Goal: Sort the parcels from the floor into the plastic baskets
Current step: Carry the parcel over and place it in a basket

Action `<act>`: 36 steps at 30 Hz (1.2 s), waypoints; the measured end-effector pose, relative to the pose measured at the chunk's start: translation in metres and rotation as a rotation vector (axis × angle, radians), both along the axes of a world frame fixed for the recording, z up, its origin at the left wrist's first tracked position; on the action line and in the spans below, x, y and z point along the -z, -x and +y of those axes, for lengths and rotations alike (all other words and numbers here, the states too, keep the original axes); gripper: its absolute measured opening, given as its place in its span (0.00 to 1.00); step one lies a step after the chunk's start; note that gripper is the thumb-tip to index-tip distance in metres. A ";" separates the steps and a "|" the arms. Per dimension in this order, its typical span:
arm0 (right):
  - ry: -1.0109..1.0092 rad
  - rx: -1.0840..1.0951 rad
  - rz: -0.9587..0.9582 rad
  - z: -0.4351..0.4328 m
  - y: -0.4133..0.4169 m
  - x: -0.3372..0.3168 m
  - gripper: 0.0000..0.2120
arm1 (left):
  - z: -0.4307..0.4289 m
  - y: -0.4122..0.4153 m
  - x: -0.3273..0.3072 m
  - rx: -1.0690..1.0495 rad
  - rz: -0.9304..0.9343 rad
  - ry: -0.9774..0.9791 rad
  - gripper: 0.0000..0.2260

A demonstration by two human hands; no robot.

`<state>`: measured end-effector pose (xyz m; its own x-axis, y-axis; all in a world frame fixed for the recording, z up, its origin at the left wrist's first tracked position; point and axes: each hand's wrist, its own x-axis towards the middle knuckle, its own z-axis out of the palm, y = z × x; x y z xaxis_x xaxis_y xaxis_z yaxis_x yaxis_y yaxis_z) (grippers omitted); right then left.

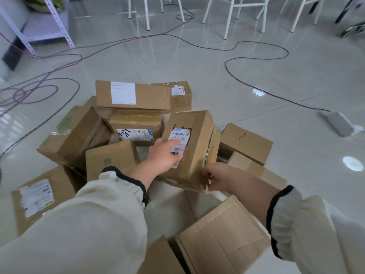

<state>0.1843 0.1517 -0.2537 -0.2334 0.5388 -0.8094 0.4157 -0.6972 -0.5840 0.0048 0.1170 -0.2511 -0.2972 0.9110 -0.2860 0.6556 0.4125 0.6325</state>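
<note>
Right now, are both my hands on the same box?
Yes, the left hand lies across the label of the tilted parcel, while the right hand grips its near bottom corner.

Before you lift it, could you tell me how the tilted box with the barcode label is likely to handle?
The tilted box probably stays stiff: its faces look flat, though the right side is creased. Standing on one edge among neighbouring boxes, it may tip once released.

parcels point(189, 147): matt brown cardboard, creased, glossy tape, paper labels
floor point(296, 76): glossy pale tile
sleeves point(88, 224): soft cream cloth
</note>
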 end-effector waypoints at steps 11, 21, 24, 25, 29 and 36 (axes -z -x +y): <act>-0.165 0.073 0.049 0.006 -0.009 0.012 0.14 | -0.016 0.021 0.021 -0.010 -0.163 0.195 0.14; -0.244 0.026 -0.050 0.009 0.005 0.020 0.05 | -0.022 0.022 0.007 -0.269 -0.366 0.317 0.18; -0.252 0.071 -0.007 0.009 0.001 0.020 0.05 | -0.013 0.019 0.006 -0.305 -0.369 0.248 0.16; -0.269 0.074 0.000 0.007 0.000 0.018 0.06 | -0.012 0.019 0.005 -0.308 -0.352 0.222 0.15; -0.303 0.129 0.047 -0.005 0.000 -0.018 0.09 | -0.019 0.014 -0.022 -0.382 -0.438 0.125 0.15; -0.395 0.063 0.180 -0.036 -0.015 -0.199 0.15 | -0.068 0.004 -0.195 -0.560 -0.578 -0.039 0.04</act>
<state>0.1998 0.1155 -0.0549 -0.3087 0.8165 -0.4879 0.2470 -0.4265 -0.8701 0.0007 0.0486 -0.0562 -0.5272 0.6829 -0.5056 -0.0776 0.5538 0.8290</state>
